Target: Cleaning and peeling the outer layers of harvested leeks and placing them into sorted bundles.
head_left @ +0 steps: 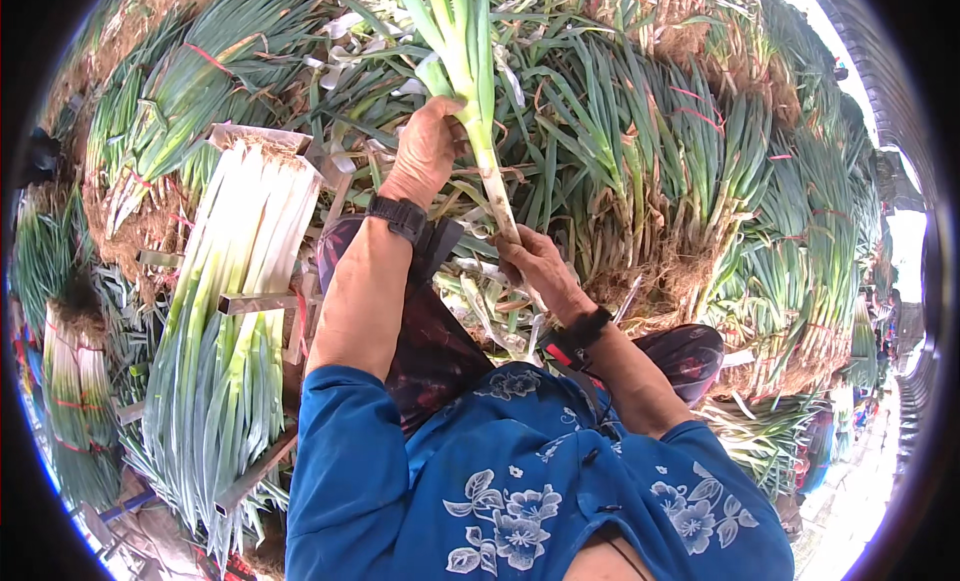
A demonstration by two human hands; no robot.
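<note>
A single long green onion [492,181] slants in front of me, its green leaves at the top and its white stalk running down to the right. My left hand [428,149] is closed round it where the leaves meet the stalk. Lower down, the fingers of my right hand [540,266] close on the white end; the root tip is partly hidden there. Beside my left arm, a pile of cleaned green onions [235,231] lies in a wooden rack [262,302], white ends away from me.
Tied bundles of untrimmed green onions [650,151] with brown roots stand at the right. More bundles [190,91] lie at the far left, and a small tied bundle [75,391] is at the left edge. Loose leaves and peelings [365,91] cover the ground ahead.
</note>
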